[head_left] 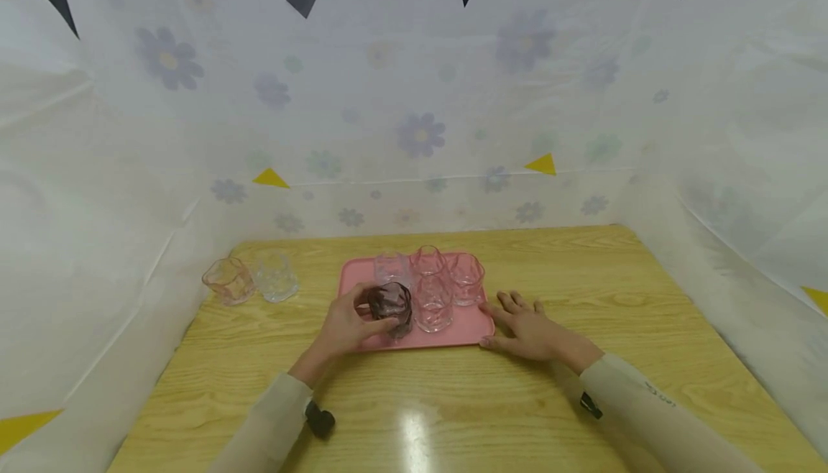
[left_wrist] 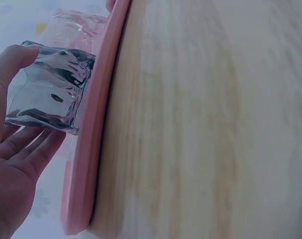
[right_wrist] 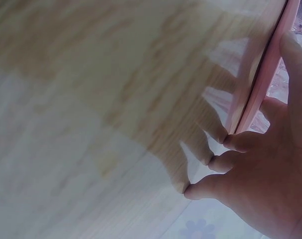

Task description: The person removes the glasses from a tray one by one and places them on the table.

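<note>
Now the left hand [head_left: 346,323] has its fingers and thumb round the dark glass [head_left: 392,304], at the near left of the pink tray [head_left: 467,331]; whether its base touches down, I can't tell! The right hand [head_left: 532,329], well apart, spreads its fingers against the tray's right edge. Danger: a pale glass [head_left: 433,308] stands so close on the tray that a sideways slip could knock it.

A dark, translucent, wavy-walled glass [head_left: 394,305] is upright at the near side of a pink tray [head_left: 467,328].
</note>
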{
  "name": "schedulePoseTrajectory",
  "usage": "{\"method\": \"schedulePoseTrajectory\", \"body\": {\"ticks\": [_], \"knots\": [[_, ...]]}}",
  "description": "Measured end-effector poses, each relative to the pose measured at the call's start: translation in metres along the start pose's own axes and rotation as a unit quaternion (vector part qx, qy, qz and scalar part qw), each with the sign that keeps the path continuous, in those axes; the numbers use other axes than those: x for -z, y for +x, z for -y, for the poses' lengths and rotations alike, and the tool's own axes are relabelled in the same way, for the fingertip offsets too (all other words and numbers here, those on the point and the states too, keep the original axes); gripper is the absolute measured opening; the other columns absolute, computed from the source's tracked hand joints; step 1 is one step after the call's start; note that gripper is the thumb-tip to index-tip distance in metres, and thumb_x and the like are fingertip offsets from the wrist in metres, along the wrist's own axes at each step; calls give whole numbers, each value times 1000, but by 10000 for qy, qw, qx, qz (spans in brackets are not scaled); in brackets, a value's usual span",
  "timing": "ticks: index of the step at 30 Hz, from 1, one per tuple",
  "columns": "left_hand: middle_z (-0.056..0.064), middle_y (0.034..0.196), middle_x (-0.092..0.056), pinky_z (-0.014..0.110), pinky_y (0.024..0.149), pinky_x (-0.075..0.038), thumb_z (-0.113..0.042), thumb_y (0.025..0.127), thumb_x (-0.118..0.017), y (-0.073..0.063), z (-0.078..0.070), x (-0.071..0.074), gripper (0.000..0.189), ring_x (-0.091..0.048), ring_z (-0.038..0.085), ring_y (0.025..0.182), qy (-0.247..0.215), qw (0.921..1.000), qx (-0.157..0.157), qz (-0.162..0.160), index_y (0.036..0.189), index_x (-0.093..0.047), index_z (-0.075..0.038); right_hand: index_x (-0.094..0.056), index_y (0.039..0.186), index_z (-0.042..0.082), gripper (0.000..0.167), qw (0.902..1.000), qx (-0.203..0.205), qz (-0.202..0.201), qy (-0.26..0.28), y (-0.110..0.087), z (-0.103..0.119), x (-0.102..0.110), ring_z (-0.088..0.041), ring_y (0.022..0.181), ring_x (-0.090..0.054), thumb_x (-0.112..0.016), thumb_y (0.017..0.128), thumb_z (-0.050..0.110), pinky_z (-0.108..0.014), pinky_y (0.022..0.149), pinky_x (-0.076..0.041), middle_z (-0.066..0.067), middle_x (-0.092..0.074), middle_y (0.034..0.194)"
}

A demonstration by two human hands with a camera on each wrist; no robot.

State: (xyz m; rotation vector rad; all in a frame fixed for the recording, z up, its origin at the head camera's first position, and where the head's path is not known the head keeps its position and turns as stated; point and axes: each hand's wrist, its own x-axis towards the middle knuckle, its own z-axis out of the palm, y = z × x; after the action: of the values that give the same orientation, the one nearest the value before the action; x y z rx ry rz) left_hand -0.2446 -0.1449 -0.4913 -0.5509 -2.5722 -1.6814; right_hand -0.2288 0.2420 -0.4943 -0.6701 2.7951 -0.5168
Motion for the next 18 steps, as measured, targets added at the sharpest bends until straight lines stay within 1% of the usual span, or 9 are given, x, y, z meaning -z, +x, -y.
{"method": "schedulePoseTrajectory", "body": {"ticks": [3,7,13,18], "knots": [[17,127,-72,43,99,-61,-22,80,-95,-1,-4,5,69,-70,33,118,65,9999,48,-128,139,-61,-7,-35,166,18,84,10000,3,3,12,0,1,1,-54,160,-9,-53,101,69,-85,118,-5,-31,-19,172],[17,128,-72,45,101,-60,-21,81,-94,-2,-5,15,68,-69,33,119,145,9994,62,-307,139,-61,-9,-36,166,18,84,10000,-8,10,32,-1,1,1,-55,160,-10,-54,101,68,-85,118,-5,-31,-19,171],[17,127,-71,48,101,-60,-22,82,-94,-3,-3,30,68,-69,32,118,229,9982,-99,-545,140,-61,-9,-36,166,19,85,10000,11,-20,35,0,0,0,-55,159,-11,-54,100,69,-86,117,-6,-31,-20,171],[18,127,-69,49,100,-60,-22,83,-93,-4,-1,43,73,-68,32,118,291,9965,-11,-782,145,-58,-6,-36,166,20,85,10000,10,-47,16,1,-3,-3,-54,160,-10,-53,100,71,-86,117,-6,-31,-20,171]]}}
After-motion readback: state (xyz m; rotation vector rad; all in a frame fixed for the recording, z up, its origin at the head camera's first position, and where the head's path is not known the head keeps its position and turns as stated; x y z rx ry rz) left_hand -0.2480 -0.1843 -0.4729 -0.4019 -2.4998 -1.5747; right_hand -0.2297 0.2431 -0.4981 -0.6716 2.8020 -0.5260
